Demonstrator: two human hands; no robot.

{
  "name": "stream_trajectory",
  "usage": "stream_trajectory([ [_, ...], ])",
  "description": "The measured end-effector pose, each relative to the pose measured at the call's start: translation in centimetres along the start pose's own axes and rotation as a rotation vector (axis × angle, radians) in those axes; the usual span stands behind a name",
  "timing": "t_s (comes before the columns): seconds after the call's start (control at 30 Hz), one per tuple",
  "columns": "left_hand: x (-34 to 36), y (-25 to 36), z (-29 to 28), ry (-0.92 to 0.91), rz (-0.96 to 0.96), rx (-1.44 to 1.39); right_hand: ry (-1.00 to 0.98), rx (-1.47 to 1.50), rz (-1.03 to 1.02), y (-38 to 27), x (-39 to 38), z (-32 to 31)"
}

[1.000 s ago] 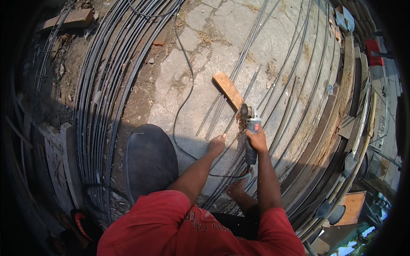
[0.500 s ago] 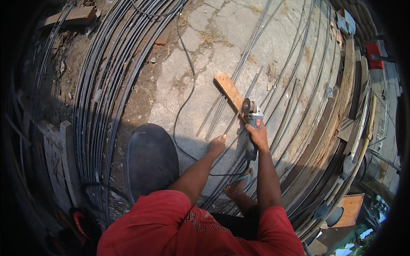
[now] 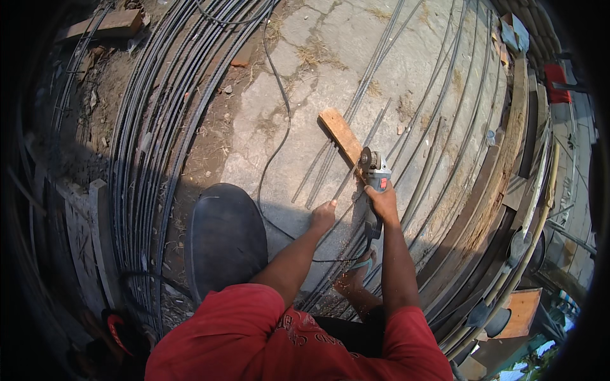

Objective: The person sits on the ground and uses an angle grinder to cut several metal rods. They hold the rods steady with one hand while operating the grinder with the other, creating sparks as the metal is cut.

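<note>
My right hand [image 3: 384, 206] is wrapped round the grey body of an angle grinder [image 3: 379, 174]. The grinder's disc [image 3: 366, 157] meets a steel rebar beside a short wooden plank [image 3: 341, 134] that lies across several bars. My left hand [image 3: 323, 216] is closed round that rebar [image 3: 344, 183], nearer to me than the disc. Orange specks, like sparks, scatter below the grinder toward my sandalled foot [image 3: 353, 279]. The exact contact of disc and bar is too small to make out.
A black power cord [image 3: 286, 120] loops over the cracked concrete [image 3: 318, 38]. A thick bundle of rebars [image 3: 149, 140] runs along the left. Near my left arm is a dark rounded pad [image 3: 227, 244]. Long wooden beams [image 3: 508, 152] line the right.
Both hands and the grinder stay almost exactly in place. More orange specks show now below the grinder, around my right forearm and foot.
</note>
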State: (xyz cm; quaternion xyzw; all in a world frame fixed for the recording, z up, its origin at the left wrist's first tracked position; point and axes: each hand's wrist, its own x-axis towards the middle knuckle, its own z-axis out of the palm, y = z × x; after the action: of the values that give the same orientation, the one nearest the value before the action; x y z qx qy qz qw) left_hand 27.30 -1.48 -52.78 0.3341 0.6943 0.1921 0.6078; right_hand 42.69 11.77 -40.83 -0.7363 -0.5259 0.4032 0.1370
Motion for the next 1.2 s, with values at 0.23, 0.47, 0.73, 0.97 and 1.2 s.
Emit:
stream_trajectory([
  [0.23, -0.3, 0.6, -0.4, -0.016, -0.015, -0.020, 0.001, -0.001, -0.006, 0.0, -0.4, -0.1],
  [0.47, -0.2, 0.6, -0.3, -0.021, -0.019, -0.034, -0.011, -0.070, 0.058, -0.2, -1.0, -0.5],
  [0.73, -0.1, 0.5, -0.6, -0.060, -0.057, -0.017, -0.016, -0.073, 0.049, -0.7, -1.4, -0.3],
  [0.97, 0.1, 0.3, -0.3, -0.042, -0.053, -0.017, -0.034, -0.087, 0.057, 1.7, -1.4, -0.2],
  [1.2, -0.4, 0.6, -0.6, -0.045, -0.041, -0.048, -0.031, -0.112, 0.077, 0.7, -1.6, -0.2],
])
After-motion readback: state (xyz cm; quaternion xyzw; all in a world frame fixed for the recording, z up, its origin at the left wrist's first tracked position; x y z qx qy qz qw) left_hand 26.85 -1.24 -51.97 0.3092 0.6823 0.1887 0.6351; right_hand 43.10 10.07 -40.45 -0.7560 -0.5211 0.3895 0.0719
